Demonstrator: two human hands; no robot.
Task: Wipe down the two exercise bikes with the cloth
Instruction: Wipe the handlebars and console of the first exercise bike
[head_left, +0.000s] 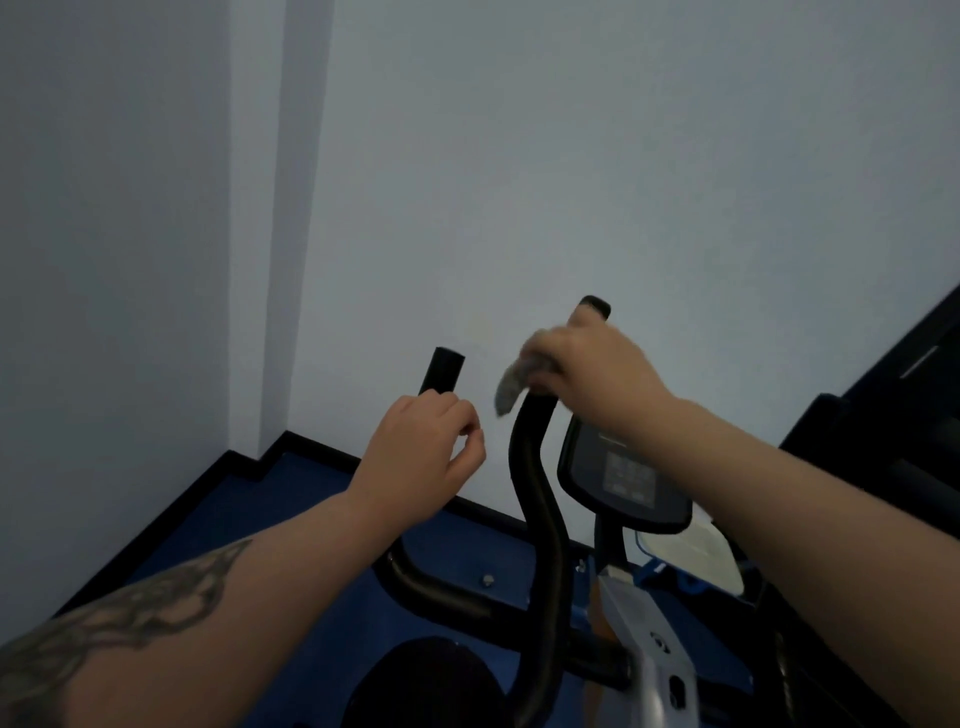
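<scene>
An exercise bike with black handlebars stands in front of me by the white wall. My left hand (421, 447) grips the left handlebar (444, 371) just below its tip. My right hand (597, 369) holds a grey cloth (511, 384) wrapped against the upper part of the right handlebar (535, 493); a loose end of the cloth hangs down to the left. That bar's tip shows above my fingers. The bike's console (623, 478) sits just below my right wrist. The right hand and cloth are blurred.
The bike's black seat (426, 680) is at the bottom, its grey frame (639, 639) to the right. A dark machine (883, 415) stands at the right edge. Blue floor (249, 519) with black skirting meets a wall corner on the left.
</scene>
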